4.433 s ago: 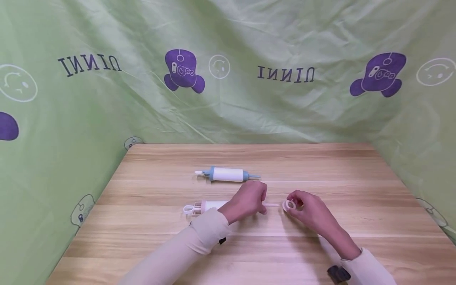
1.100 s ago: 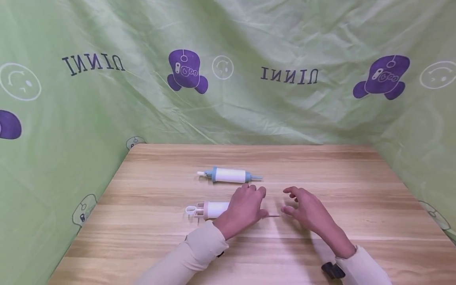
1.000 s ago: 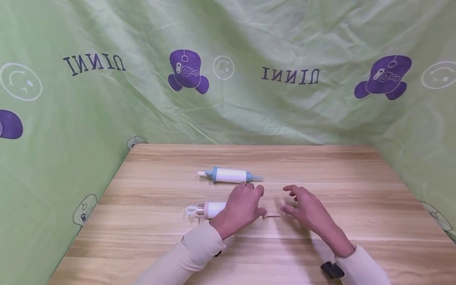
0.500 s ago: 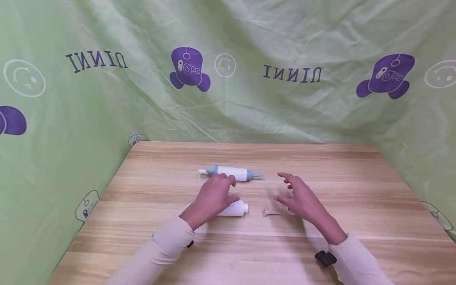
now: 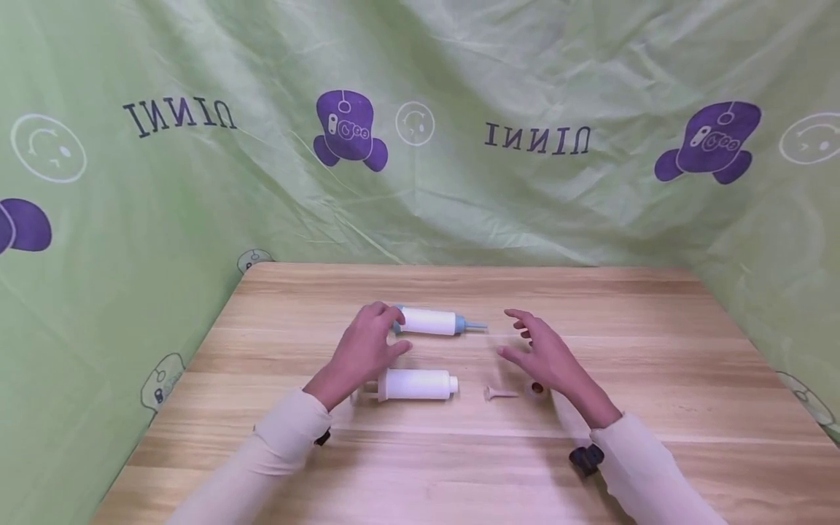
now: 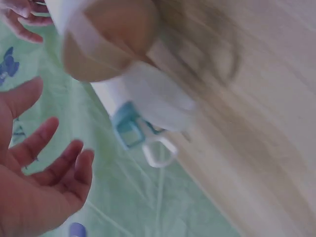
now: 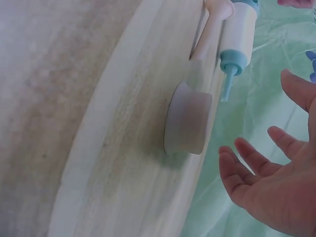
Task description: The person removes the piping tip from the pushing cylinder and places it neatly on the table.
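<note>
Left hand (image 5: 366, 343), perhaps touching blue syringe (image 5: 429, 321)

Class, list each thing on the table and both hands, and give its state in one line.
Blue syringe: assembled, lying flat, left hand touching its end.
Beige syringe: lying flat, tip removed.
Detached tip: loose on the table.
Cap: off, resting by the right hand.
Both hands: open, holding nothing.

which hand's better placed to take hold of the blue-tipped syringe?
Left, probably. The left hand already has its fingertips at the collar end of the blue-tipped syringe. The right hand hovers open, apart from its nozzle, nearer the small cap.
</note>
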`<state>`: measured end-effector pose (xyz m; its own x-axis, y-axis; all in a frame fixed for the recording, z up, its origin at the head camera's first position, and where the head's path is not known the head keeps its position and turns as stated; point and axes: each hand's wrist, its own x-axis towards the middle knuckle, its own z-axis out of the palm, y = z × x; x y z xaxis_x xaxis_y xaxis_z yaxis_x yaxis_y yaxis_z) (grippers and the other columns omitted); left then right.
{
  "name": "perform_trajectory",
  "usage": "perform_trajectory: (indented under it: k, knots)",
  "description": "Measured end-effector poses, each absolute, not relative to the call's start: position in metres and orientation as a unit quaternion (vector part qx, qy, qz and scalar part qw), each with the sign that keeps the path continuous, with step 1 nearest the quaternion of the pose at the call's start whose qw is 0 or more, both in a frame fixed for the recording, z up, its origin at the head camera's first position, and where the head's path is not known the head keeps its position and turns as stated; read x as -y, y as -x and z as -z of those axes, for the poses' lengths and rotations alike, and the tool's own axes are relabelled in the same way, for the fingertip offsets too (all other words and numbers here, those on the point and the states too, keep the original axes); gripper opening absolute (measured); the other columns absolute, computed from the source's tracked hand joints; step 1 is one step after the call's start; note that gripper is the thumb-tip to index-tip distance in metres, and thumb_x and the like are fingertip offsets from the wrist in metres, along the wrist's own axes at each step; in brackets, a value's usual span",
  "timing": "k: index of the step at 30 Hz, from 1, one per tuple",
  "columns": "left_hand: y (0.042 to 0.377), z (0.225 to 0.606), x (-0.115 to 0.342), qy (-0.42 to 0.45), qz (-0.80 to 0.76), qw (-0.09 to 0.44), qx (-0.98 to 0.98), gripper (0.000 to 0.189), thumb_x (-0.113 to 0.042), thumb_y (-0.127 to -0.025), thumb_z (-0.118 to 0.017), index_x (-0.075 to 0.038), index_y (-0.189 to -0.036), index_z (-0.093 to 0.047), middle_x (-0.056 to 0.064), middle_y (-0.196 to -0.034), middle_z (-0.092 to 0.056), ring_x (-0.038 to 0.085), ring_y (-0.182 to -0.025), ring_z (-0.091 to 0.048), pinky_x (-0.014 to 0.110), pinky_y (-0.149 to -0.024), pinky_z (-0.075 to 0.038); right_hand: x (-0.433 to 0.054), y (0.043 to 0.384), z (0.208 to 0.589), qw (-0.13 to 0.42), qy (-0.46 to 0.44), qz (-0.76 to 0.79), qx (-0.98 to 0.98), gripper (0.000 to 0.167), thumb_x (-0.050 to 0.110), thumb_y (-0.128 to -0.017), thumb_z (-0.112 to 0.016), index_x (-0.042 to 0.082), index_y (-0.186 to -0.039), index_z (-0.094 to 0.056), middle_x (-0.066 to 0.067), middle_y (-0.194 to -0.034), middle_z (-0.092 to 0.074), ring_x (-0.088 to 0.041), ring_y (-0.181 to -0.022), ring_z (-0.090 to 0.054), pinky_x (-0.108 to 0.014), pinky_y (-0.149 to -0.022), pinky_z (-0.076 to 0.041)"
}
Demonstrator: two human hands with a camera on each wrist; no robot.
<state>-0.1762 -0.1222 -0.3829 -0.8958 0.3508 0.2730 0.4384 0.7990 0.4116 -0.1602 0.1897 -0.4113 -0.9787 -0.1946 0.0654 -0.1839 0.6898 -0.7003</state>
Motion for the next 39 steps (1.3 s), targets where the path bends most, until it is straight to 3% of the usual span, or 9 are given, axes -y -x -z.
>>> perform_trajectory:
  k: [6,17,24,31,39]
  knots:
    - [0.192,0.390,0.141,0.149,0.283,0.127,0.939,0.045,-0.020,-0.077,-0.088,-0.002,-0.112,-0.066,0.018,-0.115,-0.061,0.038,-0.114,-0.052,0.049,-0.092,-0.047,-0.188,0.172,0.413,0.020,0.106,0.387,-0.916,0.068,0.019,-0.093,-0.072,0.003,-0.149,-0.039,-0.030,-0.133,-0.052,-0.047,-0.119,-0.052,-0.059,-0.096,-0.044]
    - [0.205,0.403,0.162,0.099,0.298,0.031,0.949,0.066,-0.021,-0.078,-0.087,-0.006,-0.133,-0.054,0.026,-0.136,-0.047,0.043,-0.126,-0.043,0.055,-0.100,-0.042,-0.185,0.187,0.413,0.041,0.091,0.413,-0.905,0.075,0.017,-0.091,-0.075,0.006,-0.152,-0.034,-0.030,-0.137,-0.049,-0.046,-0.120,-0.052,-0.058,-0.097,-0.044]
    - [0.212,0.407,0.174,0.109,0.325,-0.009,0.939,0.077,-0.021,-0.078,-0.087,-0.011,-0.143,-0.047,0.025,-0.139,-0.045,0.041,-0.126,-0.043,0.056,-0.102,-0.041,-0.185,0.191,0.415,0.069,0.082,0.437,-0.893,0.080,0.015,-0.088,-0.078,0.010,-0.153,-0.031,-0.029,-0.138,-0.047,-0.046,-0.121,-0.051,-0.058,-0.098,-0.043]
    - [0.222,0.413,0.183,0.144,0.378,-0.044,0.914,0.082,-0.013,-0.077,-0.087,-0.009,-0.146,-0.043,0.028,-0.140,-0.045,0.043,-0.127,-0.045,0.056,-0.101,-0.041,-0.184,0.198,0.418,0.100,0.060,0.492,-0.863,0.087,0.013,-0.089,-0.077,0.013,-0.156,-0.022,-0.028,-0.142,-0.043,-0.045,-0.125,-0.048,-0.057,-0.098,-0.044]
    - [0.231,0.422,0.178,0.160,0.423,-0.070,0.889,0.083,-0.012,-0.077,-0.087,-0.011,-0.148,-0.044,0.023,-0.148,-0.037,0.042,-0.127,-0.044,0.054,-0.098,-0.044,-0.179,0.202,0.423,0.126,0.036,0.535,-0.834,0.079,0.008,-0.090,-0.074,0.013,-0.154,-0.028,-0.028,-0.139,-0.046,-0.042,-0.123,-0.052,-0.056,-0.102,-0.041]
